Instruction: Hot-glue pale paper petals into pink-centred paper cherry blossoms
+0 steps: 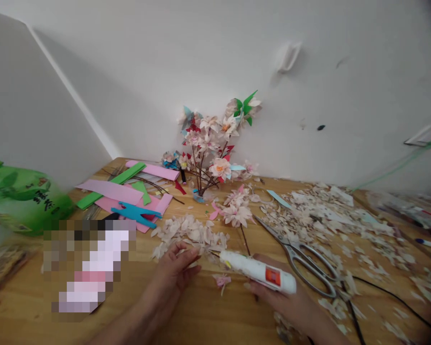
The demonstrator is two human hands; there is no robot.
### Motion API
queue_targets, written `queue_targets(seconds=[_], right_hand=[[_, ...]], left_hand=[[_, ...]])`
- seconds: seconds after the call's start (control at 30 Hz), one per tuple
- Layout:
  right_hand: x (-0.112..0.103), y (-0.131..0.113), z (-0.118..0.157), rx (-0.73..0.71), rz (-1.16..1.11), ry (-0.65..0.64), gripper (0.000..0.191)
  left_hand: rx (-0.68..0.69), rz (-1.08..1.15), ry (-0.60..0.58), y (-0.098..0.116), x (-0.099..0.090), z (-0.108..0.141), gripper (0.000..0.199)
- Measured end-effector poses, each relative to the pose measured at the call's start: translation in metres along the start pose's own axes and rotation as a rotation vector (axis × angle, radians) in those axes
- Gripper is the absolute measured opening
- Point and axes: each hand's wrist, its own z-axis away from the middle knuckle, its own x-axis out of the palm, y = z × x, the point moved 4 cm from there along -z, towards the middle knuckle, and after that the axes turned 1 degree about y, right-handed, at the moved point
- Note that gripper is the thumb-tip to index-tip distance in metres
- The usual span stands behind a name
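My right hand [273, 287] is wrapped round a white glue bottle [255, 270] with a red label, its nozzle pointing left toward my left hand [179, 268]. The fingers of my left hand are pinched together near the nozzle tip; what they hold is too small to make out. Just beyond them lies a heap of pale petals [190, 232]. A small pink flower piece [221, 281] rests on the table below the bottle. Behind the bottle lies a stem with pale blossoms [237, 211].
Metal scissors [309, 266] lie right of the bottle, among scattered petals [319, 215]. A vase of paper flowers [201, 194] stands by the wall. Coloured paper strips [118, 191] and a green bottle [25, 201] are at the left. A black cable [395, 299] runs at the right.
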Motion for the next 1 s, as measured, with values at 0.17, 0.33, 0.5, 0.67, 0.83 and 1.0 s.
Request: queue_targets(seconds=[0.17, 0.33, 0.5, 0.67, 0.83, 1.0], right_hand=[[0.0022, 0.0008, -0.0008, 0.002, -0.016, -0.004, 0.021], [0.0026, -0.0015, -0.0003, 0.025, -0.047, 0.037, 0.020], [0.0023, -0.0018, 0.0012, 0.072, -0.080, 0.108, 0.022], [0.0034, -0.0008, -0.0005, 0.057, -0.056, 0.059, 0.024], [0.0026, -0.0027, -0.0011, 0.010, -0.034, 0.033, 0.024], [0.0013, -0.0032, -0.0003, -0.001, -0.013, 0.010, 0.022]], left_hand=[[-0.025, 0.011, 0.001, -0.0006, 0.0003, 0.0016, 0.025], [-0.031, 0.002, -0.016, -0.0027, -0.0003, 0.0005, 0.023], [-0.041, -0.002, -0.007, -0.0036, -0.0006, 0.0005, 0.023], [-0.058, -0.002, -0.002, -0.0039, 0.0004, 0.0028, 0.021], [-0.065, 0.005, 0.016, -0.0046, -0.0005, 0.0028, 0.019], [-0.065, 0.030, 0.024, -0.0051, -0.0014, 0.0016, 0.019]])
